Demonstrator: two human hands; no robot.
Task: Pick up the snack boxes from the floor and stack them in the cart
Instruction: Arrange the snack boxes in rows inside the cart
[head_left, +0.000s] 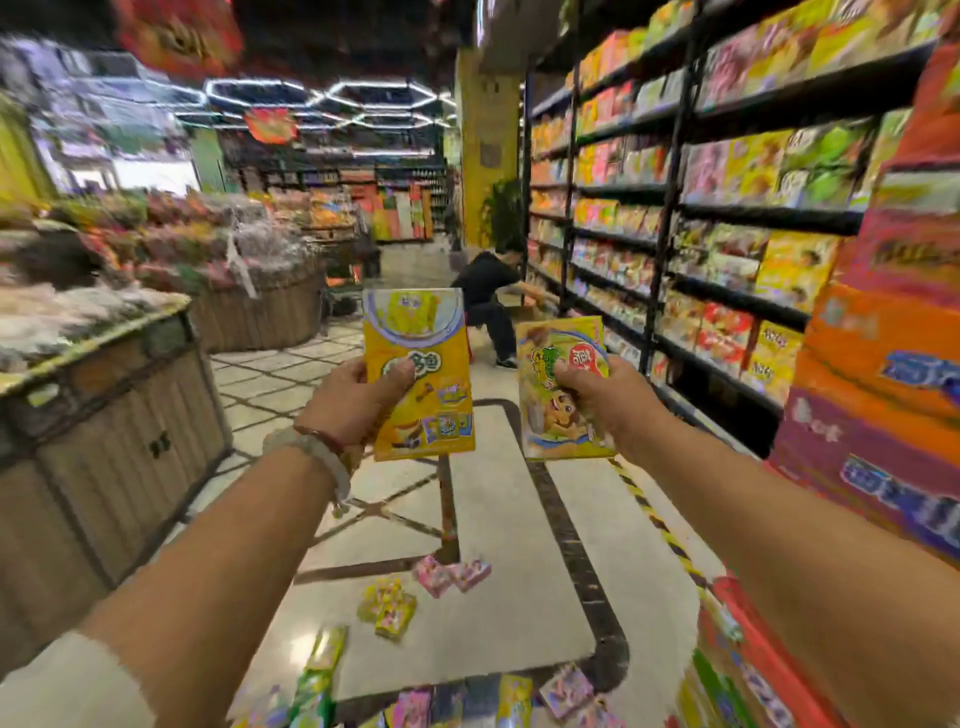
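My left hand (358, 402) grips a yellow snack box (421, 374) with a cartoon sponge figure, held upright at chest height. Beside it, my right hand (608, 402) grips a second yellow-green snack box (563, 395) with cartoon animals, also upright. Down on the tiled floor lie more snack boxes: a pink pair (452, 574), a yellow pair (389, 608), a green one (324, 652) and several more along the bottom edge (566, 691). A red-rimmed edge (737, 618) at the lower right holds colourful boxes; I cannot tell whether it is the cart.
Tall black shelves (675, 208) full of boxes line the right side. A stack of orange and purple cartons (883, 415) stands close on the right. A wicker display stand (114, 415) is on the left. A person in black (485, 301) crouches in the aisle ahead.
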